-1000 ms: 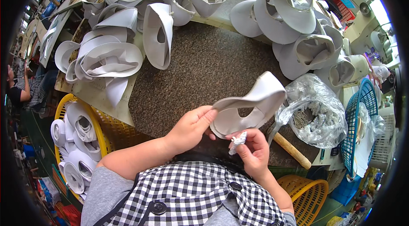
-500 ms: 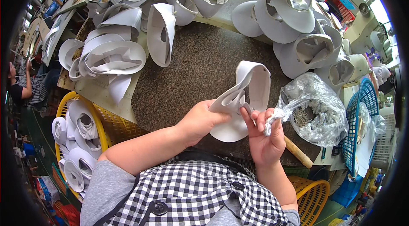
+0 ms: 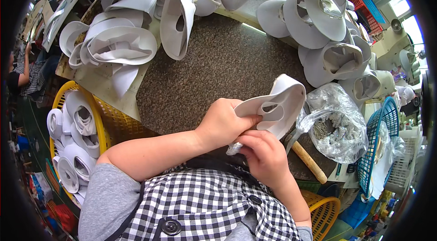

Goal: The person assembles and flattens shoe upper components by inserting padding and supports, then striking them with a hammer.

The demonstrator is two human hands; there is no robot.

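Note:
Above the near right part of the dark speckled work surface (image 3: 191, 63), my left hand (image 3: 224, 123) grips a white shoe upper (image 3: 293, 97), thumb on its inner side, with the opening and folded lining facing up. My right hand (image 3: 266, 155) is closed beside it, fingers pinched together near the upper's lower edge and close to the left fingers. A small crumpled silvery wad (image 3: 234, 149) sticks out of the right fingers. Part of the upper is hidden behind both hands. Just right of them lies a wooden-handled tool (image 3: 308, 161).
A clear plastic bag (image 3: 359, 141) of silvery, stringy material sits at the right. More white uppers (image 3: 123, 45) are heaped at left, and others (image 3: 321, 9) at back right. A yellow basket (image 3: 107, 132) holds several at lower left. A blue basket (image 3: 380, 127) stands far right.
The upper has been turned and moved right, its inside now showing. My right hand has moved left and in toward the left hand, its fingers curling closer together.

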